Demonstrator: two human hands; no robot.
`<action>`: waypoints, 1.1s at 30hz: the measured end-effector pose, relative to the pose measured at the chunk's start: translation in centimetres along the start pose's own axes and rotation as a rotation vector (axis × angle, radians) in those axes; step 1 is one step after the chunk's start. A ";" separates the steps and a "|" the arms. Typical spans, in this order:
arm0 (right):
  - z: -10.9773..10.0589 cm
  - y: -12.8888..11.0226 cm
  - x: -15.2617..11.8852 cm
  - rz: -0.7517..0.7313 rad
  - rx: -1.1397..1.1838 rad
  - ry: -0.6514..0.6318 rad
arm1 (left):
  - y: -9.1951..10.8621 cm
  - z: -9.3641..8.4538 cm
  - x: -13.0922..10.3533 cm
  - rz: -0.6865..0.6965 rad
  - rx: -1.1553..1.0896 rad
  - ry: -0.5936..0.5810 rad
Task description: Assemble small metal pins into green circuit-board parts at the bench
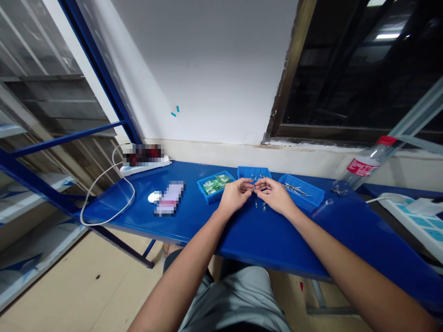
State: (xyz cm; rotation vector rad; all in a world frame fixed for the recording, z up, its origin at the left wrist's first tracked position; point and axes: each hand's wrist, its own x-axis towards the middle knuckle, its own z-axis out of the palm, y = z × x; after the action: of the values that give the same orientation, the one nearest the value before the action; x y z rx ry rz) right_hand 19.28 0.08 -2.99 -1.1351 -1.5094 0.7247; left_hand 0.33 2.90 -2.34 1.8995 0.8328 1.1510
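pieces this small seem to call for a light hold, low over the bench (242, 240), so anything dropped lands close by. the left hand (234, 197) and right hand (275, 196) meet just near of the middle bin (254, 171), fingers (246, 181) curled, tips close together; what they pinch, if anything, i cannot tell. loose parts (265, 207) lie just near of them. both forearms (207, 251) slant inward.

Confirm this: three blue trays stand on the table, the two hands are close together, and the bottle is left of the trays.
One thing is wrong: the bottle is right of the trays, as the head view shows. The rest holds: three blue trays on the table, left hand and right hand close together.
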 end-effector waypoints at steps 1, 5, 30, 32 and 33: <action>0.0 0.0 0.0 -0.004 0.001 -0.001 | -0.1 0.0 0.0 -0.005 -0.025 0.002; -0.1 -0.4 -0.1 -0.028 0.013 0.011 | -0.3 0.1 0.1 -0.026 -0.107 0.020; -3.6 0.6 1.2 -0.373 -0.841 0.201 | 0.7 0.2 -0.6 0.378 0.417 -0.380; -3.6 0.8 1.1 -0.372 -0.898 0.184 | 0.5 0.3 -0.5 0.384 0.422 -0.415; -3.6 0.9 1.1 -0.368 -0.916 0.179 | 0.4 0.3 -0.5 0.380 0.421 -0.425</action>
State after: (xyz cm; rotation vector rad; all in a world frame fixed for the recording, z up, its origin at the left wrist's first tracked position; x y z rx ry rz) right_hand 23.04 0.99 -2.40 -1.4526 -1.8686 -0.3751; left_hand 0.46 2.22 -2.28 2.6170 0.5127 0.7628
